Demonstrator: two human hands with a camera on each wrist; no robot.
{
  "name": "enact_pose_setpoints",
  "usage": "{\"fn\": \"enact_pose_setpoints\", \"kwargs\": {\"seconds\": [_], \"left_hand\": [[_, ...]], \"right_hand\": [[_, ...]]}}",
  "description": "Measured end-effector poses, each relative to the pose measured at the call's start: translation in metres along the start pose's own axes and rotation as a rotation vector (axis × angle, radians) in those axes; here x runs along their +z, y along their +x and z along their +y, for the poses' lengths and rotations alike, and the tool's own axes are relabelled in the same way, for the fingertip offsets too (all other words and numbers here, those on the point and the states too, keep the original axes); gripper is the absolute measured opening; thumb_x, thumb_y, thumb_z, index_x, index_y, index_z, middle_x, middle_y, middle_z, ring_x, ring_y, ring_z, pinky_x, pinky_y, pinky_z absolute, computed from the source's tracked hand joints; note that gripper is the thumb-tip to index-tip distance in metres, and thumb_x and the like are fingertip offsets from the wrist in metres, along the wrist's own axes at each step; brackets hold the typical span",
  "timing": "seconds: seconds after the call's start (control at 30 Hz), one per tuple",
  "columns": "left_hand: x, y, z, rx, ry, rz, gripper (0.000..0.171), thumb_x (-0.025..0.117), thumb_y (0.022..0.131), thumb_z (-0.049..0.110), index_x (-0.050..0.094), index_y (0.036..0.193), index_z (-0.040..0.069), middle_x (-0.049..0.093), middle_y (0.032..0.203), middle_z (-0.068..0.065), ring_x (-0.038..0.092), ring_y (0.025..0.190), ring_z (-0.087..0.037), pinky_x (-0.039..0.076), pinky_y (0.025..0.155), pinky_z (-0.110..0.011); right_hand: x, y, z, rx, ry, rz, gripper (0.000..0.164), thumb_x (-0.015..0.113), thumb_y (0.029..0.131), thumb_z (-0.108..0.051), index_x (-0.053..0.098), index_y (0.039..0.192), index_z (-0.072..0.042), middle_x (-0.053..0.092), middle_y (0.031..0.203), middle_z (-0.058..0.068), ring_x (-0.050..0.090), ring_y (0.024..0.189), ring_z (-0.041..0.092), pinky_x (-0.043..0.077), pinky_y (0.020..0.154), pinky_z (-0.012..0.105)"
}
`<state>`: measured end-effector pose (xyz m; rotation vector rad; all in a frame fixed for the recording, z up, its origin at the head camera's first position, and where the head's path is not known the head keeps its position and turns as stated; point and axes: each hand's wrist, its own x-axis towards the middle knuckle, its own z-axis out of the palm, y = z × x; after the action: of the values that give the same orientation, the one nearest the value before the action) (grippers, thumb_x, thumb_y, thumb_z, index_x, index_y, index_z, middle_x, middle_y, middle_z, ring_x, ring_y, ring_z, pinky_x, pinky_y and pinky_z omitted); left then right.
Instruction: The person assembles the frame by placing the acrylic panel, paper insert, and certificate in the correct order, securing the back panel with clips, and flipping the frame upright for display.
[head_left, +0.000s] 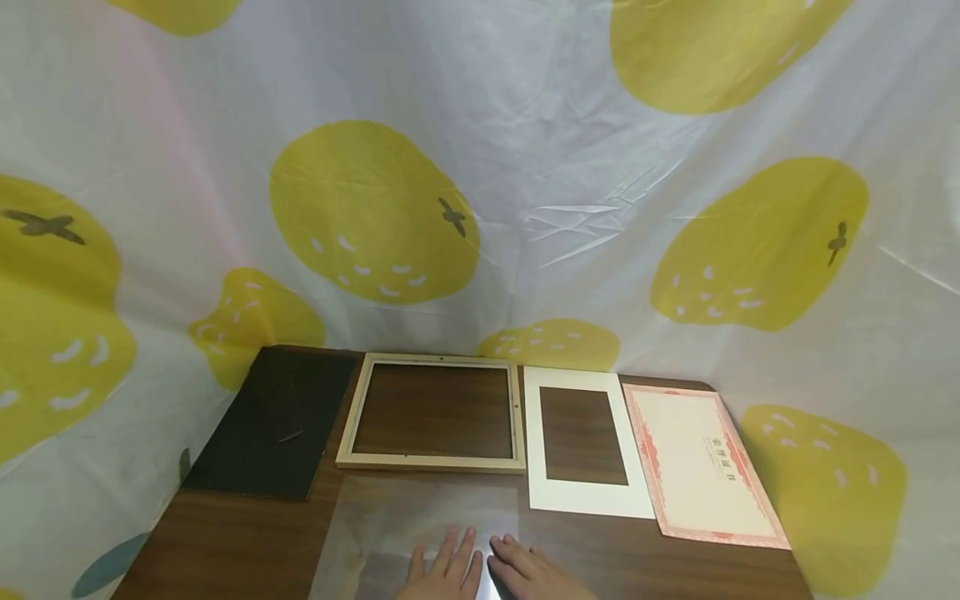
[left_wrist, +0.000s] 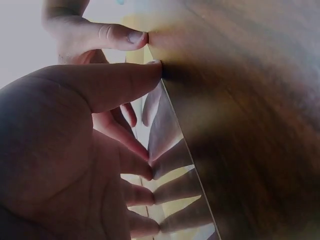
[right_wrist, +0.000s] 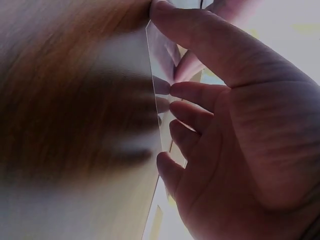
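A clear, glossy sheet (head_left: 420, 504) lies flat on the wooden table, its near part running out of the head view. My left hand (head_left: 446, 571) rests on it with extended fingers, and my right hand (head_left: 536, 571) touches it close alongside. In the left wrist view, fingertips of the left hand (left_wrist: 75, 135) meet their reflections in the sheet, with the thumb at its edge. The right wrist view has the right hand (right_wrist: 240, 135) in a similar pose, fingertips on the surface and thumb by the edge. Beyond the sheet lies a light wooden picture frame (head_left: 431, 464).
Left of the frame lies a black board (head_left: 262, 425) with a thin strip on it. To the right are a white mat with a cut-out window (head_left: 592, 497) and a red-bordered certificate (head_left: 697, 475). A lemon-print curtain (head_left: 517, 250) hangs around the table (head_left: 217, 533).
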<state>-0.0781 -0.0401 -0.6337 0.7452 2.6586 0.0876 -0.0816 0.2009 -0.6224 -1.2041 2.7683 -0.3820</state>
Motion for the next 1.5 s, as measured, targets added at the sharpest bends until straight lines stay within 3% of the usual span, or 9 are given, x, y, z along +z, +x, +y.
{"fn": "enact_pose_setpoints", "kwargs": {"seconds": [0.17, 0.4, 0.57, 0.73, 1.03, 1.17, 1.37, 1.5], "left_hand": [[-0.009, -0.002, 0.002, -0.005, -0.043, -0.021, 0.094, 0.042, 0.099, 0.086, 0.048, 0.165, 0.020, 0.026, 0.182, -0.003, 0.025, 0.168, -0.042, 0.028, 0.118, -0.086], [-0.015, -0.002, 0.005, 0.005, -0.025, -0.030, 0.095, 0.042, 0.099, 0.086, 0.049, 0.164, 0.018, 0.028, 0.182, -0.005, 0.025, 0.167, -0.044, 0.029, 0.115, -0.088], [-0.013, -0.001, 0.006, -0.019, -0.024, -0.031, 0.093, 0.044, 0.098, 0.086, 0.051, 0.163, 0.019, 0.031, 0.181, -0.003, 0.027, 0.167, -0.042, 0.029, 0.116, -0.088], [-0.013, -0.001, 0.008, -0.020, -0.022, 0.008, 0.095, 0.043, 0.098, 0.087, 0.052, 0.162, 0.018, 0.034, 0.179, -0.003, 0.031, 0.166, -0.042, 0.031, 0.114, -0.087], [0.001, 0.000, 0.010, -0.067, -0.033, 0.105, 0.098, 0.035, 0.096, 0.091, 0.055, 0.160, 0.019, 0.040, 0.177, 0.001, 0.035, 0.164, -0.037, 0.032, 0.115, -0.086], [0.006, 0.000, 0.013, -0.095, -0.042, 0.142, 0.098, 0.034, 0.096, 0.091, 0.057, 0.158, 0.019, 0.044, 0.175, 0.002, 0.037, 0.164, -0.036, 0.031, 0.115, -0.087], [0.010, 0.005, 0.014, -0.128, -0.051, 0.130, 0.094, 0.039, 0.096, 0.090, 0.060, 0.156, 0.021, 0.045, 0.174, 0.004, 0.038, 0.163, -0.035, 0.028, 0.115, -0.088], [0.013, 0.007, 0.021, -0.137, -0.007, 0.179, 0.094, 0.037, 0.096, 0.091, 0.063, 0.153, 0.020, 0.049, 0.171, 0.002, 0.041, 0.161, -0.037, 0.029, 0.112, -0.090]], "right_hand": [[0.001, -0.001, 0.001, -0.051, -0.035, 0.023, 0.078, 0.053, 0.108, -0.067, 0.060, 0.154, -0.003, 0.060, 0.160, 0.017, 0.062, 0.145, 0.032, 0.063, 0.102, 0.052], [-0.006, 0.001, 0.000, -0.112, -0.179, 0.017, 0.075, 0.049, 0.110, -0.066, 0.061, 0.153, -0.006, 0.062, 0.159, 0.012, 0.064, 0.143, 0.024, 0.061, 0.104, 0.049], [-0.008, 0.003, 0.004, -0.136, -0.157, -0.023, 0.077, 0.048, 0.110, -0.066, 0.060, 0.155, -0.005, 0.059, 0.161, 0.014, 0.063, 0.145, 0.025, 0.060, 0.107, 0.048], [-0.007, 0.002, 0.010, -0.178, -0.098, -0.009, 0.076, 0.051, 0.110, -0.062, 0.061, 0.153, 0.000, 0.060, 0.159, 0.020, 0.064, 0.143, 0.030, 0.061, 0.105, 0.052], [-0.001, 0.001, 0.015, -0.244, -0.228, 0.079, 0.071, 0.053, 0.110, -0.062, 0.065, 0.150, -0.005, 0.064, 0.156, 0.014, 0.065, 0.141, 0.021, 0.063, 0.100, 0.050], [0.000, 0.001, 0.016, -0.248, -0.214, 0.096, 0.066, 0.055, 0.110, -0.059, 0.067, 0.150, -0.008, 0.065, 0.156, 0.012, 0.066, 0.140, 0.020, 0.063, 0.100, 0.052], [0.006, 0.004, 0.024, -0.285, -0.220, 0.138, 0.064, 0.061, 0.107, -0.057, 0.068, 0.148, -0.008, 0.065, 0.156, 0.011, 0.067, 0.139, 0.019, 0.064, 0.097, 0.053], [0.003, 0.002, 0.026, -0.273, -0.191, 0.108, 0.068, 0.057, 0.109, -0.059, 0.064, 0.151, -0.005, 0.063, 0.159, 0.011, 0.065, 0.142, 0.022, 0.063, 0.101, 0.051]]}}
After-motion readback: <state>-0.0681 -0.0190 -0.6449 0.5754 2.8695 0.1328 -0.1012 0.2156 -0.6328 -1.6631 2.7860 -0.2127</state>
